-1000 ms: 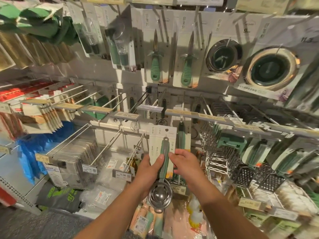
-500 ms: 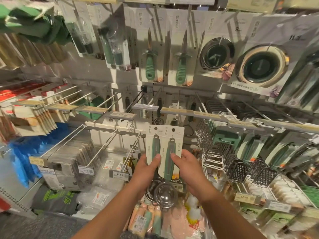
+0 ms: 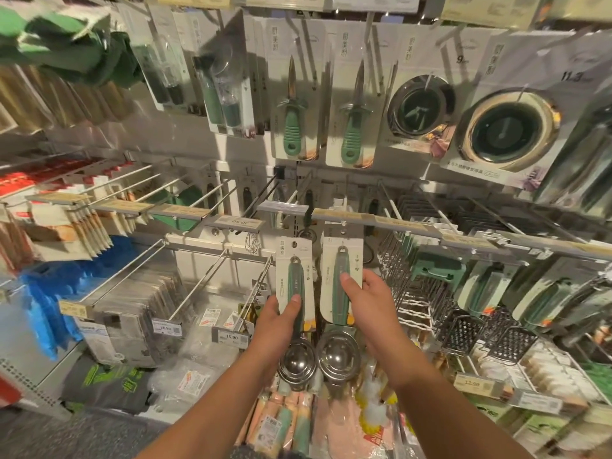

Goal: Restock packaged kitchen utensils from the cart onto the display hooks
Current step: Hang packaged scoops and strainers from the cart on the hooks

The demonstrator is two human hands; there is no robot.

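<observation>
Scoops just got split: left hand (image 3: 276, 321) grips one carded scoop (image 3: 294, 286), right hand (image 3: 367, 301) pinches the other scoop (image 3: 341, 276) up at 12 o'clock under its hook rail (image 3: 390, 223); probably hanging next.

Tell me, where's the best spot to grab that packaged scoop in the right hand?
Probably where the right hand already holds the right scoop pack: mid-card, pinching the green handle from its right edge. That leaves the hang hole at the top free for a hook and the heavy steel bowl hanging below.
</observation>
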